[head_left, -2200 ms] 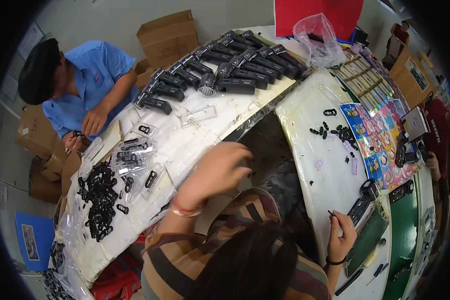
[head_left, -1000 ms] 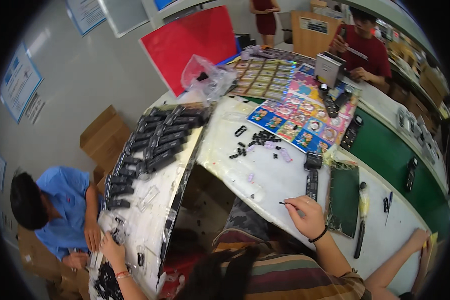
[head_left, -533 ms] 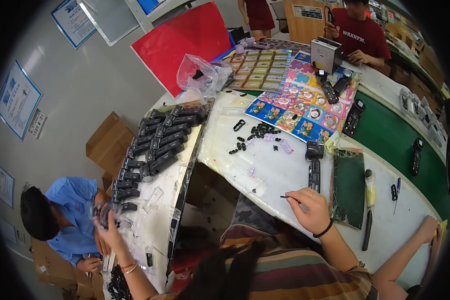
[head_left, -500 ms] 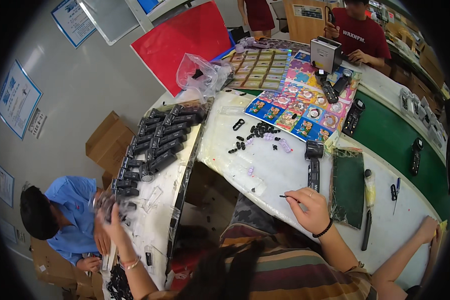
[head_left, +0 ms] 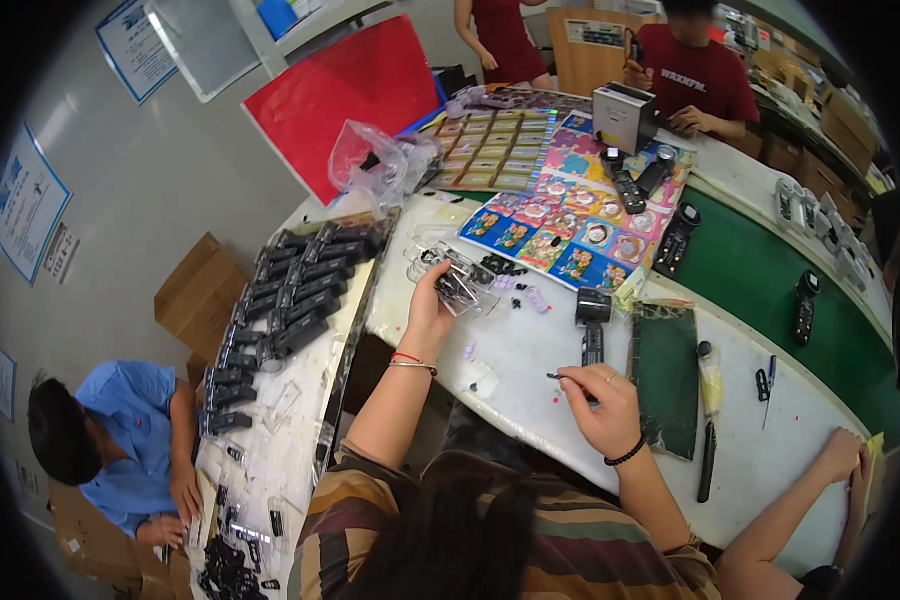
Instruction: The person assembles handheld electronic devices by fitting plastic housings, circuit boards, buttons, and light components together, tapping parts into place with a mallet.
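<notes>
Over the white table, my left hand [head_left: 429, 312] is closed around a bunch of clear plastic pieces [head_left: 467, 288] with dark bits among them. Just beyond it lie several small black parts [head_left: 504, 266] and purple parts [head_left: 536, 299], some hidden by the bunch. The fingertips of my right hand [head_left: 604, 408] pinch a small black part [head_left: 554, 376] just above the tabletop. A black handheld device [head_left: 593, 342] with a round head lies just past that hand. To its right is a dark green mat [head_left: 662, 385].
Rows of black devices [head_left: 305, 290] fill the left table, where a person in blue [head_left: 130, 440] works. A yellow-wrapped tool [head_left: 709, 400] and a screwdriver [head_left: 769, 385] lie right. Farther off are colourful sheets [head_left: 570, 235], a metal box [head_left: 625, 117] and a person in red [head_left: 700, 80].
My left hand has swung from the left table to the white table, carrying the clear plastic pieces. The right hand still pinches its small black part. The view has shifted slightly.
</notes>
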Available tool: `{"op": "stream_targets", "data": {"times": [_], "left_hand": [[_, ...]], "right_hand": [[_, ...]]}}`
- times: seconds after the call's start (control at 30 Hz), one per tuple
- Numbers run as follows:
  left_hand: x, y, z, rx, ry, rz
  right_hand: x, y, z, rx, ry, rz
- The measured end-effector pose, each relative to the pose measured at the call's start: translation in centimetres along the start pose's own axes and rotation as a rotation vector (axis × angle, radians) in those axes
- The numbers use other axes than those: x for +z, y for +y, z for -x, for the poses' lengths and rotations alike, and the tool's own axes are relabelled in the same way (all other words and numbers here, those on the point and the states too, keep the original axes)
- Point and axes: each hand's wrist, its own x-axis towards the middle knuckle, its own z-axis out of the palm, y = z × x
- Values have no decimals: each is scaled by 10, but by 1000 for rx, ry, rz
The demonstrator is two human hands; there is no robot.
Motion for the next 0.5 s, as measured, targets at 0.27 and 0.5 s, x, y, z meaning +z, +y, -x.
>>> {"op": "stream_targets", "data": {"times": [0.27, 0.5], "left_hand": [[5, -19, -34, 268, 82, -291], [-17, 55, 74, 615, 279, -763]], "right_hand": [[-2, 1, -3, -2, -41, -11], [6, -6, -3, 108, -141, -87]]}}
